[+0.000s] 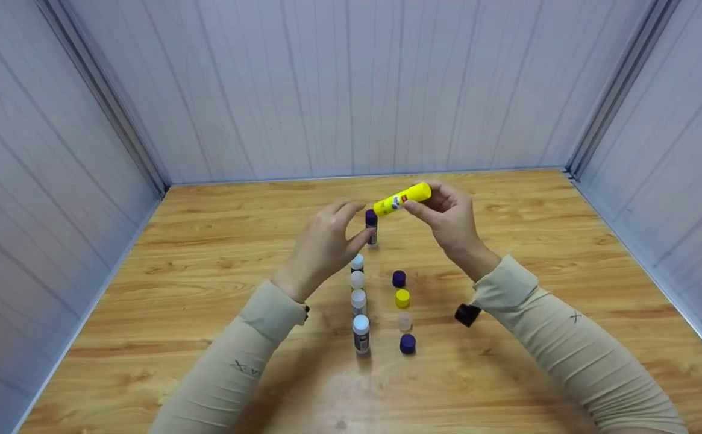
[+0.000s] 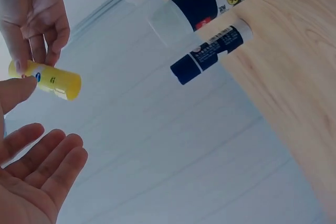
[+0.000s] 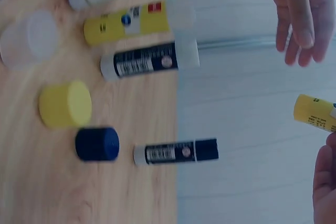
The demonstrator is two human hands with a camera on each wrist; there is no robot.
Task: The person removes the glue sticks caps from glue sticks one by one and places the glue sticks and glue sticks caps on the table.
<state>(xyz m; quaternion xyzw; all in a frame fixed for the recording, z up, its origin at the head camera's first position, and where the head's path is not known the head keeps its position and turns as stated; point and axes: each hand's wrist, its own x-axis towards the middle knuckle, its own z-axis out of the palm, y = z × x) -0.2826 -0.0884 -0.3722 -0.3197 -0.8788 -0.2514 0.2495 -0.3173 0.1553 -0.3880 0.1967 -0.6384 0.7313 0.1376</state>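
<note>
My right hand [image 1: 454, 226] pinches a yellow glue stick [image 1: 402, 199] between thumb and fingers, lifted above the table and tilted with its left end lower. Beside that lower end is my left hand [image 1: 322, 240], thumb and fingers spread apart and holding nothing. In the left wrist view, the left hand's fingers [image 2: 63, 156] reach below the yellow glue stick [image 2: 60, 82]. Behind the left fingertips, a dark blue glue stick [image 1: 371, 218] with its cap on stands upright on the table. The right wrist view shows this capped stick [image 3: 173, 152] whole.
Several uncapped glue sticks [image 1: 361, 337] stand in a row toward the front of the wooden table [image 1: 218, 253]. To their right runs a row of loose caps, including a yellow cap [image 1: 402, 298] and a clear cap [image 1: 405, 321]. A black object [image 1: 467, 314] lies by the right cuff. Pale panels [image 1: 351, 90] enclose the table.
</note>
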